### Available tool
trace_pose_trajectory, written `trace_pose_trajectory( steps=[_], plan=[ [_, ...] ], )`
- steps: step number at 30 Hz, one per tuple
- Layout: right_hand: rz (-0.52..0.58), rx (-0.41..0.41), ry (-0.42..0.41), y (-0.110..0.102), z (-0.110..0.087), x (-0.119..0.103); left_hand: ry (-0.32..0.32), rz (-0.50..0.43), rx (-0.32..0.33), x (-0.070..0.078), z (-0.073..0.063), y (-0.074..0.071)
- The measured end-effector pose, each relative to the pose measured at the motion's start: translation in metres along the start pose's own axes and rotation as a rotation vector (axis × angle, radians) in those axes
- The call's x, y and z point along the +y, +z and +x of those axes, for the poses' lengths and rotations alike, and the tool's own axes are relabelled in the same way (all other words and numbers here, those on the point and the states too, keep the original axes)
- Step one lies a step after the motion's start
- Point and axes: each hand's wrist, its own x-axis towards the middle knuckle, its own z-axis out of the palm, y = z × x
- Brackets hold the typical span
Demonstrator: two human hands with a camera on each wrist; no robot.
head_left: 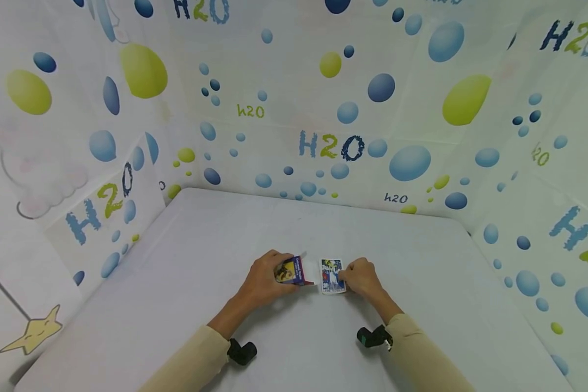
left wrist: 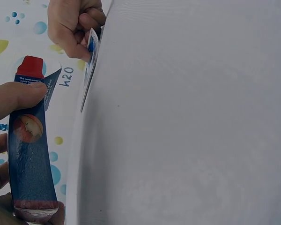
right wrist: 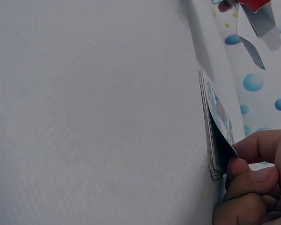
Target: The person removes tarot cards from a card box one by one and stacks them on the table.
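Observation:
My left hand (head_left: 264,279) grips a small dark blue card box (head_left: 290,271) with a picture on its face. In the left wrist view the card box (left wrist: 32,164) shows a red flap, and a side flap sticks out at its opened end. To the right, a small stack of picture cards (head_left: 330,276) lies on the table. My right hand (head_left: 362,277) pinches the edge of the top card (right wrist: 219,112) between thumb and finger. In the right wrist view that card's near edge is lifted off the stack (right wrist: 207,131). Whether the box holds anything is hidden.
A white cloth-like surface covers the table (head_left: 255,228). Behind and at both sides stand white walls (head_left: 284,65) printed with blue and green dots and H2O lettering. Dark wrist cameras (head_left: 242,353) sit on both forearms.

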Motion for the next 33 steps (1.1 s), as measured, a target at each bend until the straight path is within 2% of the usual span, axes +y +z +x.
trace_pose_trajectory(
  steps=[9, 15, 28, 33],
  plan=[
    [0.045, -0.033, 0.045, -0.007, 0.002, 0.002, 0.017, -0.002, 0.006, 0.000, 0.001, -0.002],
    [0.106, -0.042, 0.055, -0.006, 0.000, 0.005, 0.000, 0.009, -0.004, 0.001, 0.000, 0.000],
    [0.219, -0.029, 0.080, -0.006, -0.003, 0.011, -0.011, 0.015, -0.006, 0.004, -0.002, 0.000],
    [0.230, 0.011, 0.071, -0.003, -0.006, 0.011, 0.001, 0.008, -0.005, 0.005, -0.001, 0.000]
  ],
)
